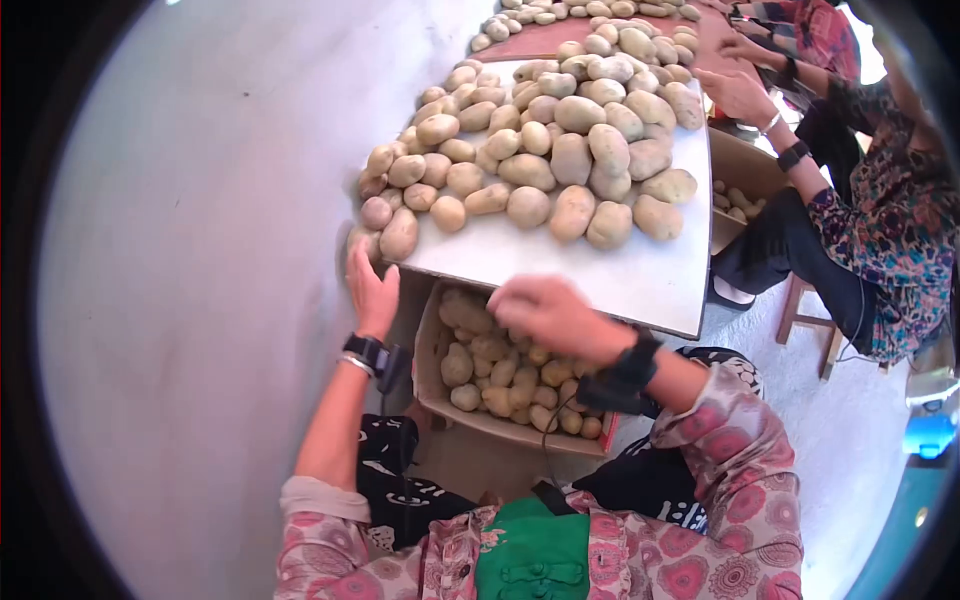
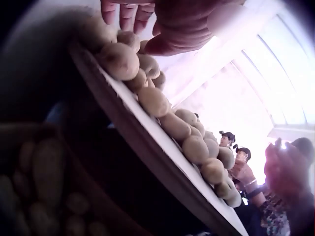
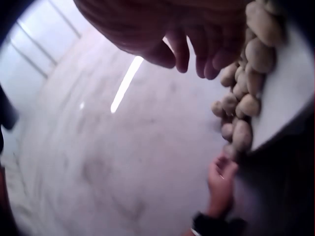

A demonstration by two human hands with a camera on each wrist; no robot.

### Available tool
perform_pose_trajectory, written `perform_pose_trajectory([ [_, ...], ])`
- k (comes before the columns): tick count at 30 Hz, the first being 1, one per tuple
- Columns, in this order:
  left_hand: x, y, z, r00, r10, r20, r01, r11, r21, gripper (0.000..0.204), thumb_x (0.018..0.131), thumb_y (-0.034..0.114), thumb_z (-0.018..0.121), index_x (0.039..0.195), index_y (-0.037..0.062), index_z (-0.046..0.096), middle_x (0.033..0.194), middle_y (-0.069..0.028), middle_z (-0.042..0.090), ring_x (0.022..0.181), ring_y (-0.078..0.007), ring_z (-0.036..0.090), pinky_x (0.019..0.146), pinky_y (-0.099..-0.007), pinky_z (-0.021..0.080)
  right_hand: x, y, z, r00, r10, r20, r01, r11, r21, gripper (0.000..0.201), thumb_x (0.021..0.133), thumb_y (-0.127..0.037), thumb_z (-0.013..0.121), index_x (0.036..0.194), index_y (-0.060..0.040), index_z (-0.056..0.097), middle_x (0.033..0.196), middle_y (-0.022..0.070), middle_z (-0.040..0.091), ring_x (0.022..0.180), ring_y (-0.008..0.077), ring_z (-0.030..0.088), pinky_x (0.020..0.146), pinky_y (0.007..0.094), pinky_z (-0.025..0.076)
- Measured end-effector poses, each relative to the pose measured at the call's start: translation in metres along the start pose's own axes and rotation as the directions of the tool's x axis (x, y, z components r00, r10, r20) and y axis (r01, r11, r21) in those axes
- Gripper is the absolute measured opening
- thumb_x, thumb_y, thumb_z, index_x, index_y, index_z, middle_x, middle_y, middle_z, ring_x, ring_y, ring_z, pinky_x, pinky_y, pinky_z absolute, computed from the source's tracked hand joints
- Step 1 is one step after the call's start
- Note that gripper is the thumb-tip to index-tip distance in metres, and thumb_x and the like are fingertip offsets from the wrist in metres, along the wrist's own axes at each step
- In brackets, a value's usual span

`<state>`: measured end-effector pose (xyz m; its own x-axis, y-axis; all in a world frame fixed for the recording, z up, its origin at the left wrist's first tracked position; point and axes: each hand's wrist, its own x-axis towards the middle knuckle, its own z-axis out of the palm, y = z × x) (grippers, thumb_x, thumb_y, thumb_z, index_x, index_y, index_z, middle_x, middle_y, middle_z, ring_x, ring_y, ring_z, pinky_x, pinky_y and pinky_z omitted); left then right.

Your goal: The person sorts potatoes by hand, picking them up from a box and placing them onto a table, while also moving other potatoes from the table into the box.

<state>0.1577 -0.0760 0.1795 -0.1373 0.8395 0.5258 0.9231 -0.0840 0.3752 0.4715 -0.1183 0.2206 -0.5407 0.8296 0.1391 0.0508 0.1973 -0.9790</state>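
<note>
Potatoes (image 1: 572, 158) lie heaped on a white tabletop (image 1: 640, 272), spread over its surface. At the tabletop's near left corner is my left hand (image 1: 374, 295), its fingers extended and the fingertips right at a corner potato (image 1: 362, 240). The left wrist view shows those fingers (image 2: 143, 18) above the potatoes at the edge. My right hand (image 1: 550, 315), blurred, hangs over a cardboard box (image 1: 428, 385) of potatoes below the table's near edge. Its fingers (image 3: 198, 46) bend loosely in the right wrist view, with nothing seen in them.
To the right, another person (image 1: 880, 230) sits by the table with a hand near the heap. A second box (image 1: 745, 165) with potatoes stands under that side. More potatoes (image 1: 590, 10) lie on a reddish surface (image 1: 530, 42) farther back. Pale floor (image 1: 220, 250) stretches to the left.
</note>
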Motion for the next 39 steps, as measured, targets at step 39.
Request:
perform_pose_trajectory([
  [39, -0.038, 0.031, -0.043, 0.728, -0.240, 0.642, 0.646, 0.553, -0.527, 0.038, 0.087, 0.026, 0.058, 0.120, 0.0092, 0.047, 0.104, -0.0046, 0.058, 0.087, -0.0142, 0.059, 0.071, -0.0258, 0.049, 0.007, -0.002, -0.088, 0.915, 0.140, -0.379, 0.127, 0.791, 0.598, 0.028, 0.096, -0.028, 0.046, 0.103, -0.0045, 0.060, 0.100, 0.0035, 0.064, 0.087, 0.0117, 0.060, 0.075, 0.0240, 0.048],
])
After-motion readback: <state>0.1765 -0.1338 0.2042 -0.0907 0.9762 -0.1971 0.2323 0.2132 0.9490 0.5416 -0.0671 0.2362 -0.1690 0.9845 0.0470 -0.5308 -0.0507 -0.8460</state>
